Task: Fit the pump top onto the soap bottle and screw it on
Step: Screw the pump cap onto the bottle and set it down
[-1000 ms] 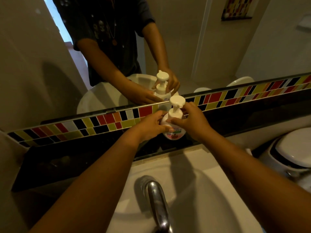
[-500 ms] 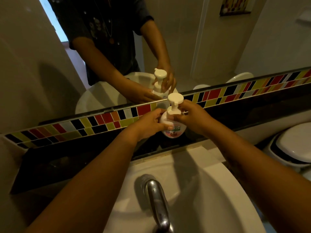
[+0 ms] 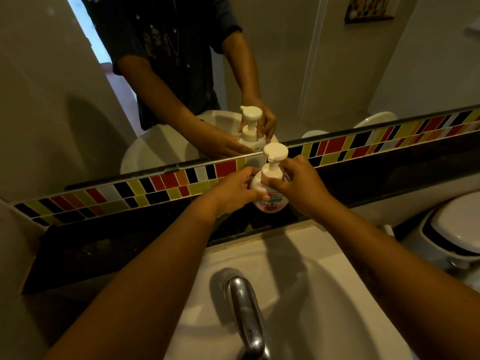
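While steadying the soap bottle [image 3: 270, 201] from its left side, left hand [image 3: 235, 189] curling around the rounded body, fingers closed on it, thumb toward the front label. Standing upright on the dark surface [image 3: 135, 245] behind the basin [image 3: 337, 302], just below the tiled strip [image 3: 166, 181] and mirror [image 3: 337, 61]. Sitting on the neck already, pump top [image 3: 274, 162], nozzle pointing toward the camera, not visibly tilted. Gripping the pump collar from the right, right hand [image 3: 302, 187], fingertips pinched narrow on the white collar under the stem. Judging progress: fitting appearing done, threading appearing under way; collar-to-shoulder seam hidden by fingers, so full seating not confirmable. Remaining, by estimate: finishing the turns until snug, then releasing both hands.
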`<state>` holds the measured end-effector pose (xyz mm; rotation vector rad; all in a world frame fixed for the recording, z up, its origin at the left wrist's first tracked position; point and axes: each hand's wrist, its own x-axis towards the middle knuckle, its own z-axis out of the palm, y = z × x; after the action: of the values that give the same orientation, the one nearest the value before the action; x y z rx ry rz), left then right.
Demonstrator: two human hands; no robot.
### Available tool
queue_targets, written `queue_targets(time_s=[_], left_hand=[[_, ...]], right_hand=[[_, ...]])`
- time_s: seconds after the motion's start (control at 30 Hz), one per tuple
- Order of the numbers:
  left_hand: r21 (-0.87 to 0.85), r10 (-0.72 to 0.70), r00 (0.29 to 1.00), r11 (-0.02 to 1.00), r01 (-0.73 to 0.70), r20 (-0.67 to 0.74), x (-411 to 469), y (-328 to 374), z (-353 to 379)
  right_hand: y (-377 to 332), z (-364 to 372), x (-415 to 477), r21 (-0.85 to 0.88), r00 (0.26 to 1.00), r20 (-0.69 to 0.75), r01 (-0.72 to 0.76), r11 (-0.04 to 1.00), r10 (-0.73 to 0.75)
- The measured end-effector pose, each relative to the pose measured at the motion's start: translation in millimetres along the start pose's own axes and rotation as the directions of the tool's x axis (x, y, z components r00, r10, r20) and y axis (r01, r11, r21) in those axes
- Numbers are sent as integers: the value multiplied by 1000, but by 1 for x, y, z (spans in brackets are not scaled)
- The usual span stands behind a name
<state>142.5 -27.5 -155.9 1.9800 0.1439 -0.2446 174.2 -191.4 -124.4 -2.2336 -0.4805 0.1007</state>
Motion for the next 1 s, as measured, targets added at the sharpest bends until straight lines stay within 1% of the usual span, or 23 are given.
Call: queue_targets(time_s=[0.03,0.1,0.17,0.2,0.23,0.27,0.3,0.37,0.4,0.43,0.47,0.5,0.57,0.63,0.7,0.77,0.9,1.0], left_hand=[[-3,0,1000,1000,0,2,0,0,0],[-1,-2,1000,1000,2,8,0,1,-2],[12,-3,1000,1000,3,13,0,1,-3],[12,-3,1000,1000,3,16,0,1,-3],[11,-1,1000,1000,1,21,0,2,-4],[14,1,1000,1000,-1,24,0,2,-4],[18,3,1000,1000,-3,25,0,2,-4],[21,4,1000,1000,-4,24,0,1,-4],[21,3,1000,1000,-3,23,0,1,-4],[21,1,1000,1000,-2,21,0,1,-4],[23,0,1000,1000,0,19,0,1,-4],[24,-1,1000,1000,1,19,0,2,-4],[31,-2,1000,1000,1,15,0,3,-4],[40,-1,1000,999,1,14,0,4,-4],[51,-4,1000,999,3,18,0,4,-4],[48,-1,1000,999,0,21,-1,5,-4],[36,-12,1000,999,11,18,-2,4,-3],[31,-12,1000,999,11,13,-1,3,-3]], right_hand=[[-1,-4,2,-17,999,37,9,1000,-8],[-3,-16,8,-16,987,163,8,1000,-6],[-5,-29,12,36,948,313,-67,997,53],[-6,-33,14,46,932,357,-94,995,71],[-7,-34,15,48,929,364,-91,995,67],[-8,-31,15,56,940,337,-67,996,44],[-8,-25,16,66,960,280,-39,997,19],[-7,-12,15,73,994,106,-20,997,13],[-5,-6,13,72,999,33,-15,997,13],[-3,-4,11,79,1000,-11,-8,997,9],[-1,-4,9,100,1000,-18,-6,995,8],[1,-6,8,134,1000,14,-12,991,10],[6,-14,6,200,987,160,-57,978,25],[9,-21,5,245,955,295,-107,964,31],[10,-20,3,248,945,325,-108,963,22],[10,-14,1,250,965,262,-80,965,12],[10,0,-5,304,998,63,-43,952,25],[17,2,-14,341,1000,0,-24,940,25]])
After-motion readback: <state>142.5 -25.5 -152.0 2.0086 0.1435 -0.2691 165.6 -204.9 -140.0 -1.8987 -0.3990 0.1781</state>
